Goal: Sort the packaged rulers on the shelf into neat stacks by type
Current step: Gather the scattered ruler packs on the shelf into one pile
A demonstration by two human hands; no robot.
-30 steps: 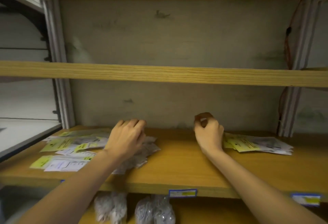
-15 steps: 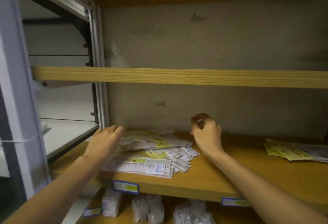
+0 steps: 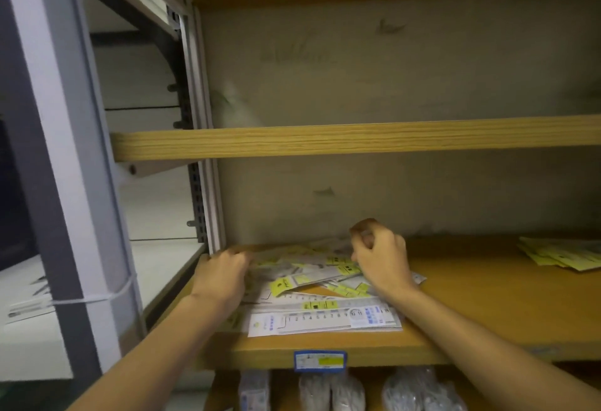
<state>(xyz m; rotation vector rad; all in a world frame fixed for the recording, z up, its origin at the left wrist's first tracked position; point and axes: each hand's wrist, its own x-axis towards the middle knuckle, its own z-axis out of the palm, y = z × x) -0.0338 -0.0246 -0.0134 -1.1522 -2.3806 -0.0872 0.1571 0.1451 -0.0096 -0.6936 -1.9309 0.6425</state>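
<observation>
two hands (image 3: 221, 277) (image 3: 379, 261) rest on the ruler pile (image 3: 320, 296), left flat, right clenched empty.

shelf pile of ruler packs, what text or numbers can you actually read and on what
"1 2 3 4 5 6 7 8 9 10 11": scale on the front packaged ruler.
Yellow labels in the pile: dark print, too blurred to read.
Shelf-edge price tag: too small to read.
Far right stack: print unreadable.
</observation>
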